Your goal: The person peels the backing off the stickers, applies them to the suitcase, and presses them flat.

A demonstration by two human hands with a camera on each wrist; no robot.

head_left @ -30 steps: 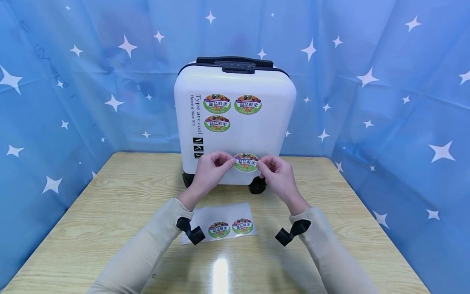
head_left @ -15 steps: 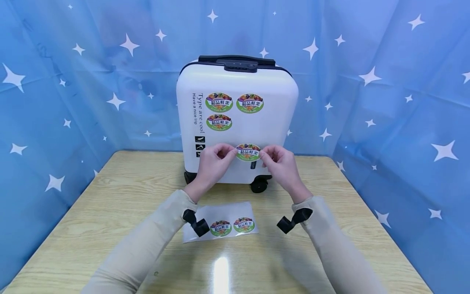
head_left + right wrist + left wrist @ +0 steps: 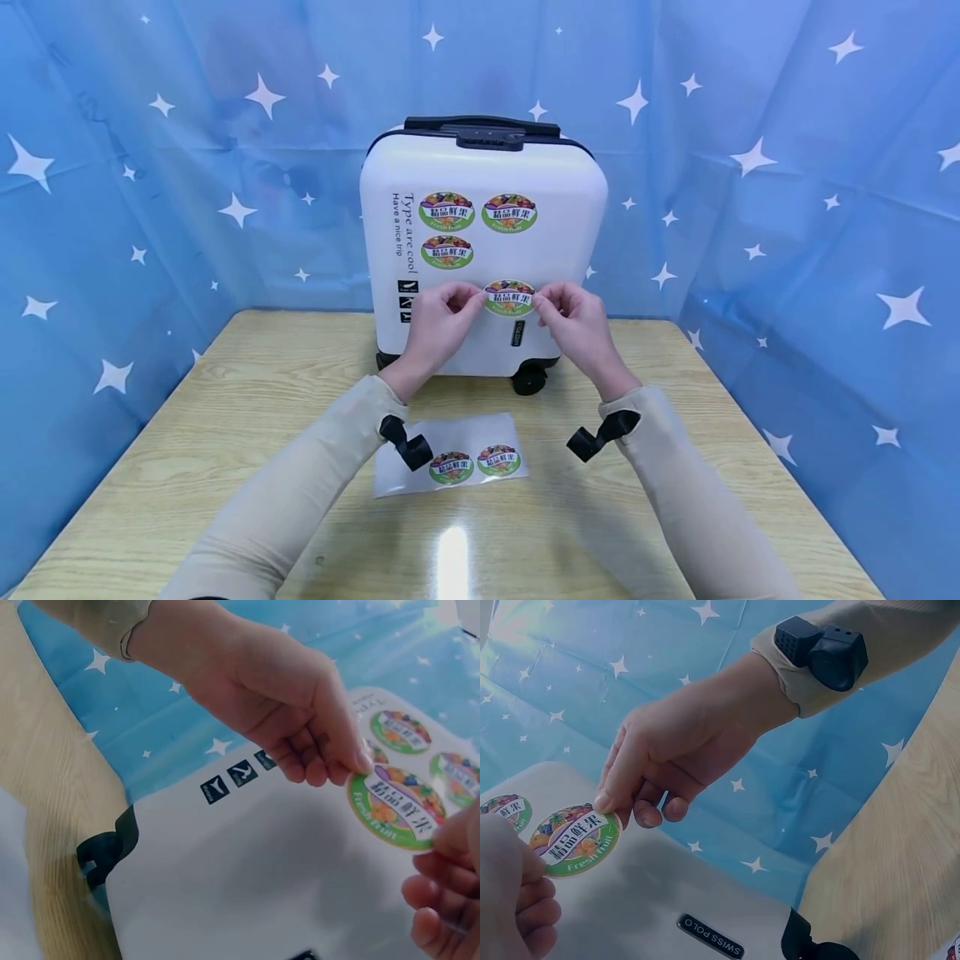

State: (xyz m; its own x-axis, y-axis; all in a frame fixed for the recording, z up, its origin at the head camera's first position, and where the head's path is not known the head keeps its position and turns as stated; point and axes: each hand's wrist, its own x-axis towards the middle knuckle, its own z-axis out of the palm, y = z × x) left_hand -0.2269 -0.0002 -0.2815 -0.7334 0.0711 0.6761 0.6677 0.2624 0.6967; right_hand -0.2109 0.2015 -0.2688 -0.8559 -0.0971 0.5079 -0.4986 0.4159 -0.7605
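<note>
An oval fruit sticker [image 3: 510, 298] is stretched between my two hands in front of the white suitcase [image 3: 555, 250]. My left hand [image 3: 440, 323] pinches its left edge between thumb and finger, and my right hand [image 3: 579, 323] pinches the right edge. Whether the sticker's back touches the shell cannot be told. Three like stickers are on the suitcase: an upper left sticker [image 3: 447, 212], an upper right sticker [image 3: 509, 213] and a lower left sticker [image 3: 447, 252]. Both wrist views show the held sticker [image 3: 576, 841] flat, with fingers at opposite ends.
On the wooden table [image 3: 225, 433] below the hands lies a white backing sheet [image 3: 457, 429] bearing two more stickers. The suitcase stands upright on black wheels [image 3: 529, 380], its black handle [image 3: 480, 125] on top. A blue star-patterned curtain [image 3: 315, 167] surrounds the table.
Both hands have risen along the suitcase front with the sticker pinched between them, from near its bottom edge to about mid-height. The dark label on the shell has come into sight beneath.
</note>
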